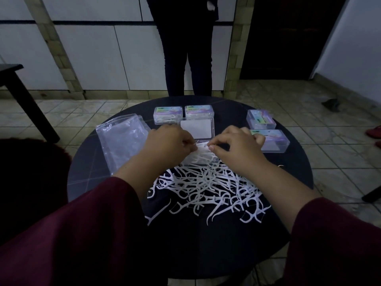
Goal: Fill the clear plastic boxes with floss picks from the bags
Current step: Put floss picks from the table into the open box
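Both her left hand (pixel 169 141) and right hand (pixel 237 145) close their grip on a bunch of white plastic floss picks (pixel 201 150) over the open clear plastic box (pixel 199 129) at the round black desk's (pixel 288 172) twelve o'clock.

- We count four closed clear boxes with labels: two side by side at the far edge (pixel 168 114) (pixel 199 112), two at the right (pixel 261 119) (pixel 271 139).
- We see one open box (pixel 197 127).
- We see one empty plastic bag (pixel 121 139).
- We cannot count the loose floss picks (pixel 208 188); they are too many and tangled.
- We see one round table (pixel 296 162).
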